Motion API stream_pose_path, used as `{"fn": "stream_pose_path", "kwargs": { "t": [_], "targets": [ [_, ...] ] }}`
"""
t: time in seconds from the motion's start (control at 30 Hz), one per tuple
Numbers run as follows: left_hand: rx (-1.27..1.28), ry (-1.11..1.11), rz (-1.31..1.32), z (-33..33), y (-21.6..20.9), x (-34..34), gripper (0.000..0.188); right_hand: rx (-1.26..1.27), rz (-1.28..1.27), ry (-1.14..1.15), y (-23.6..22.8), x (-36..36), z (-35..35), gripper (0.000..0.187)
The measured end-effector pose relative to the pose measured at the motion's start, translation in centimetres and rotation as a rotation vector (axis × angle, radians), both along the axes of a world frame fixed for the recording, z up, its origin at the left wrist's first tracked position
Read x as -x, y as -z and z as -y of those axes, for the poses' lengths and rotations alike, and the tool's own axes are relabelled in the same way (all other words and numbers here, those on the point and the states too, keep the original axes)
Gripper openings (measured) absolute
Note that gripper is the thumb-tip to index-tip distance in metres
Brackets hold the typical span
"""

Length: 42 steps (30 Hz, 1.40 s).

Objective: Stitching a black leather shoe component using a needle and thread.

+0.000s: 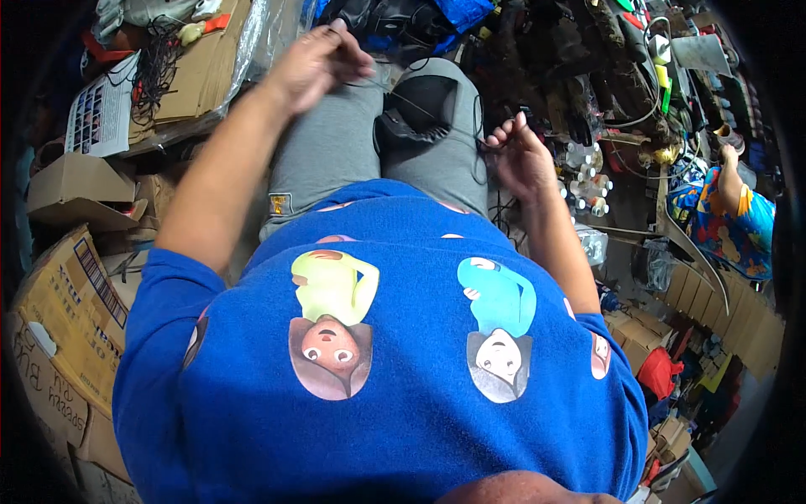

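On my lap, between my grey-trousered knees, rests a black piece (420, 107) with a curved, ridged lower edge; its exact kind is unclear. Thin black thread (477, 134) runs from it across both thighs and hangs in a loop on the right. My left hand (323, 65) is raised over the left knee, blurred, with curled fingers at the thread's left end. Beyond the right thigh, my right hand (524, 155) pinches the thread between thumb and fingers, its palm partly turned up. A small dark thing near the right fingertips cannot be made out.
Flat cardboard (197, 71) with tangled black cord lies at the left, above an open carton (80, 189). Blue plastic (462, 15) is ahead. Small bottles (588, 181) stand right of my right hand. Another person's patterned clothing (735, 223) shows at far right.
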<state>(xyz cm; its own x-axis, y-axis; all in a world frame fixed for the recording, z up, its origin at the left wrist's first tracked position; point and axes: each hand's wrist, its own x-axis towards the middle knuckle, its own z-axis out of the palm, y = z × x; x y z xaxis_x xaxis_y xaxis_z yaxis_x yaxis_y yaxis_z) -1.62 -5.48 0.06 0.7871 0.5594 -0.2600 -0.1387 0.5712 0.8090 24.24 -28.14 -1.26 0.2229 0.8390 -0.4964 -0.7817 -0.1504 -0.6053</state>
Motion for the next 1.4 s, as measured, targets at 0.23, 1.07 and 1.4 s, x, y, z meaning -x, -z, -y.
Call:
{"fn": "stream_pose_path", "kwargs": {
  "t": [0.23, 1.07, 1.4],
  "targets": [
    [-1.193, 0.029, -0.624, -3.3, -2.2, 7.7, 0.043, 0.267, 1.095, -0.461, -6.6, -3.4, 4.3, 0.035],
    [-1.543, 0.272, -0.355, 8.7, 1.2, -2.7, 0.023, -0.975, 0.052, -0.719, -25.3, 11.7, -2.5, 0.026],
    [-1.406, 0.271, -0.270, 8.5, 0.7, -3.7, 0.017, -1.186, -0.041, -0.647, -23.4, 10.3, -2.3, 0.012]
  ]
}}
